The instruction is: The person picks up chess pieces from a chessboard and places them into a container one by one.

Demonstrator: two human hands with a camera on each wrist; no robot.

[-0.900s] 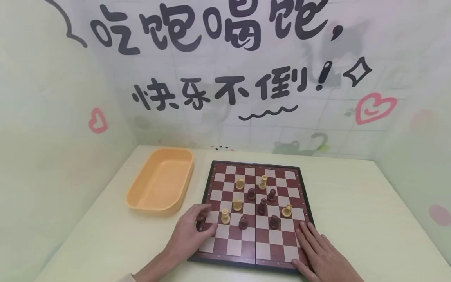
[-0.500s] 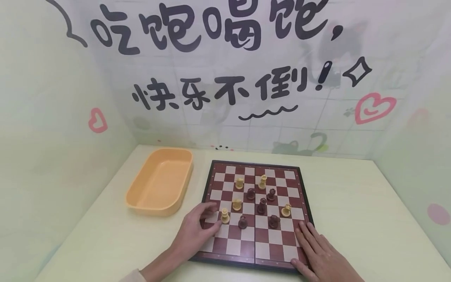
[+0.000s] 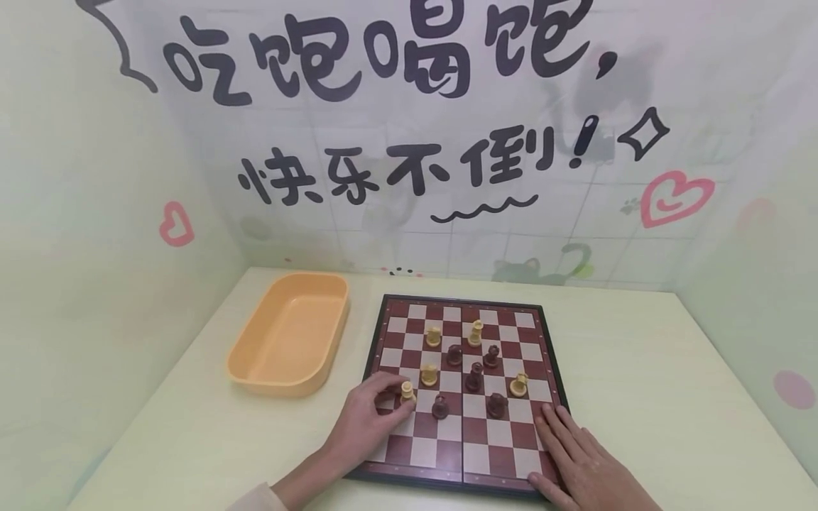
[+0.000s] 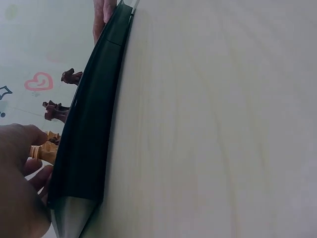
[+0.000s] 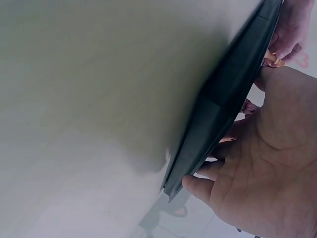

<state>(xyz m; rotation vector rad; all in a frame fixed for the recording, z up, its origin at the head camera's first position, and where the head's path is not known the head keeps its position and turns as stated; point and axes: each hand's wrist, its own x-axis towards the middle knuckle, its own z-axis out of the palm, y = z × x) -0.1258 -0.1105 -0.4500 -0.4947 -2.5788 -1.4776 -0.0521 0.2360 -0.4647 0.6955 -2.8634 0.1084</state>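
A folding chessboard (image 3: 437, 451) with dark red and white squares lies on the table, with several chess pieces standing on it. In the head view, my left hand (image 3: 363, 424) reaches over the board's left side and pinches a cream chess piece (image 3: 407, 389) with a flat round top between thumb and forefinger. Close by stand a cream knight (image 3: 429, 375) and a dark chess piece (image 3: 439, 407). My right hand (image 3: 586, 461) rests flat, fingers extended, on the board's lower right edge. The right wrist view shows its palm (image 5: 277, 153) beside the black board side (image 5: 218, 106).
An orange plastic tray (image 3: 290, 333) stands left of the board. More dark pieces, including a tall one (image 3: 474, 377), and a cream piece (image 3: 476, 333) are on the board's middle and far squares. Printed cloth walls (image 3: 409, 234) enclose the table at the back and sides.
My left hand has moved right and its thumb and forefinger have closed onto the cream chess piece. The right hand stays in place; the head view has tilted slightly.
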